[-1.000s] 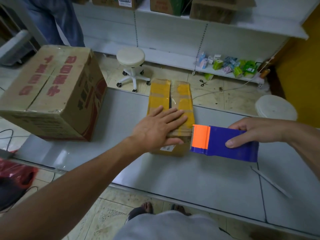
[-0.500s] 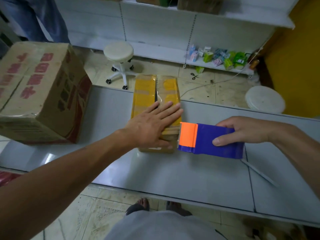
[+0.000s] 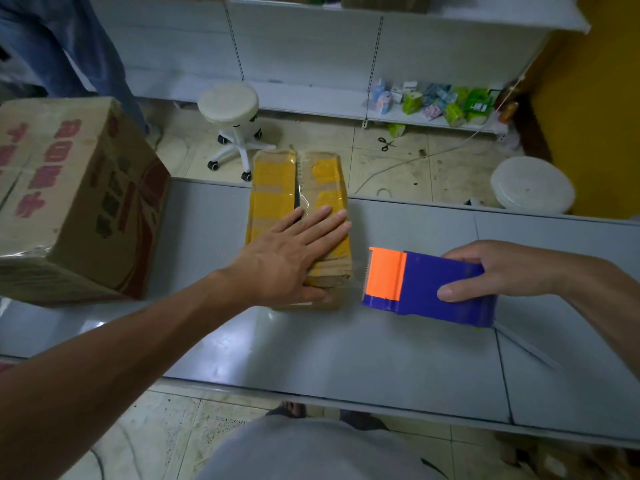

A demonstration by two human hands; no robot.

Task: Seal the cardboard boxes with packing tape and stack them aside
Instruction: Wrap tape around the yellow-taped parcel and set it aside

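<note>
Pressing small box (image 3: 273, 183), left hand (image 3: 287, 259); tape dispenser (image 3: 419, 284) in right hand (image 3: 498, 268).

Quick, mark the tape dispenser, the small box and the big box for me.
tape dispenser (image 3: 424, 280): head view, on its blue body.
small box (image 3: 272, 192): head view, on its left top flap.
big box (image 3: 52, 188): head view, on its printed top face.
</note>
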